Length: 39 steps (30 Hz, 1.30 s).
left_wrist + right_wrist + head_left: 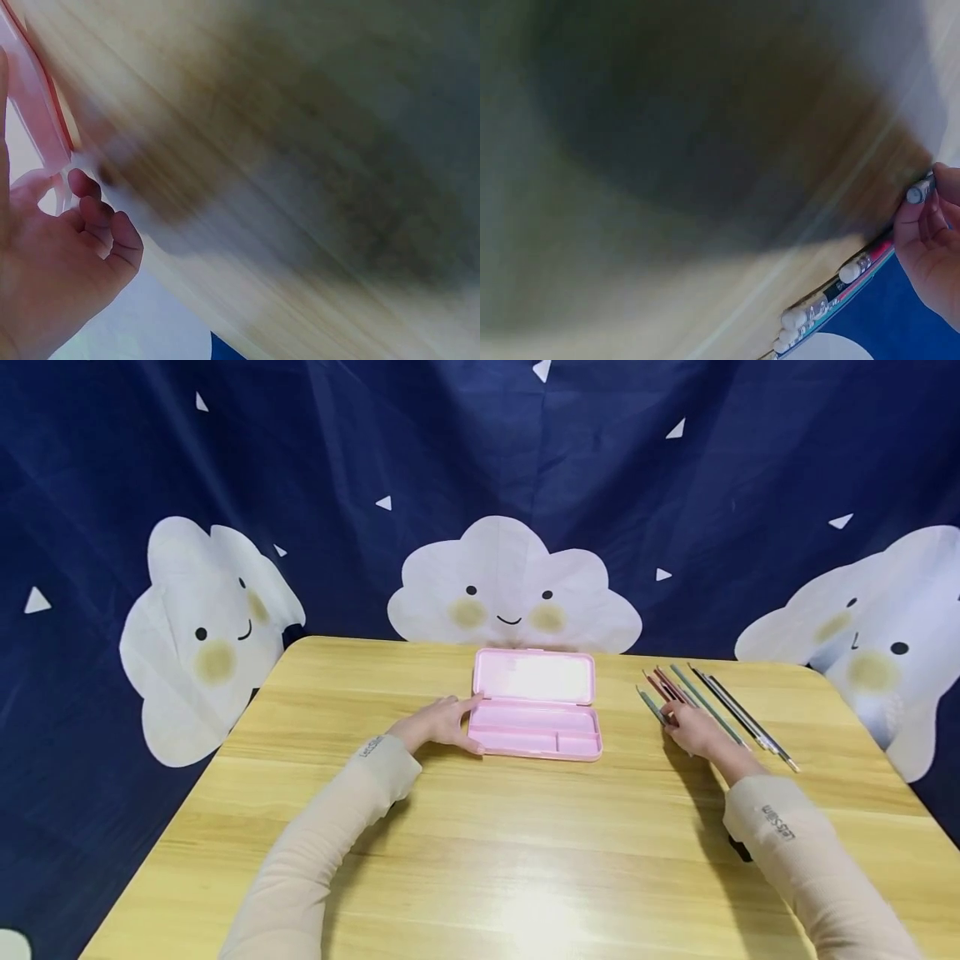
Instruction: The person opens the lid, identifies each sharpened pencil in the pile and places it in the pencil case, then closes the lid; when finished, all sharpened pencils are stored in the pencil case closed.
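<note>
A pink pencil case (536, 754) lies with its lid raised on the wooden table, showing a divided tray. My left hand (442, 724) holds the tray's left end between thumb and index finger; the other fingers curl loosely in the left wrist view. At the right, my right hand (692, 729) pinches a grey-green pencil (651, 704) near its rear end, seen as a round pencil end (916, 194) in the right wrist view. Beneath and beside that hand lie red pencils (655, 686), partly hidden by it. A longer green pencil (705, 703) lies just to their right.
Dark pencils (738, 712) lie side by side to the right of the green one, some with white ends. The wooden table (480, 852) meets a navy curtain (465, 452) printed with clouds behind its far edge.
</note>
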Tool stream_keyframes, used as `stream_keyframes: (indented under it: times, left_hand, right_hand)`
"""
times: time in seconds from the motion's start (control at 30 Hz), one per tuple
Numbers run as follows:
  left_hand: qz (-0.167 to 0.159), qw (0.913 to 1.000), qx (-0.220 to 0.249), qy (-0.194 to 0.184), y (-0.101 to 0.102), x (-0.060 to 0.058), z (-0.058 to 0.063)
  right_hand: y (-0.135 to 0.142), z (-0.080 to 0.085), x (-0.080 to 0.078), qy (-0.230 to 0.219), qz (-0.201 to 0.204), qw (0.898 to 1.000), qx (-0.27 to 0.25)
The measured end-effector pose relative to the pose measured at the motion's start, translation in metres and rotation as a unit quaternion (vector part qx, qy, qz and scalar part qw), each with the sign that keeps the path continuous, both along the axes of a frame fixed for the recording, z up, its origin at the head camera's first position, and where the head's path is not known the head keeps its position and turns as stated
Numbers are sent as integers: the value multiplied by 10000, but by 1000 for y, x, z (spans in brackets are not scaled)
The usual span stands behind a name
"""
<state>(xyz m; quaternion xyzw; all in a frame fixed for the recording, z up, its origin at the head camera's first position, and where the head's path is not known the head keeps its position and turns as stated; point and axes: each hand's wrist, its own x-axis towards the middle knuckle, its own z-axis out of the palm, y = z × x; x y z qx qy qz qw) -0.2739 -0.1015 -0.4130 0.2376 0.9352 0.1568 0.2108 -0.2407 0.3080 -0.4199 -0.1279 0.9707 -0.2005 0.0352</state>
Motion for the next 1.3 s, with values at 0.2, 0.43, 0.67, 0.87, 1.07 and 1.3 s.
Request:
stream_keyframes:
  times: [0.2, 0.43, 0.67, 0.87, 1.07, 1.3]
  left_hand:
    - [-35, 10000, 2, 5, 0, 0, -1]
    - [-65, 9999, 22, 81, -1, 1, 0]
    - [-33, 10000, -26, 64, 1, 0, 1]
    - [-32, 10000, -10, 16, 1, 0, 1]
    - [-84, 9999, -80, 76, 0, -2, 2]
    - [-108, 9999, -93, 57, 1, -2, 1]
  right_hand:
    - [-6, -2, 0, 59, 57, 9989, -466]
    - [-28, 7, -3, 569, 338, 9921, -1065]
    - [-54, 7, -8, 962, 836, 9816, -1424]
    - [-78, 10, -14, 759, 1196, 9804, -1368]
    - [-106, 13, -19, 572, 1742, 9753, -1230]
    - [-130, 7, -20, 655, 2380, 9665, -705]
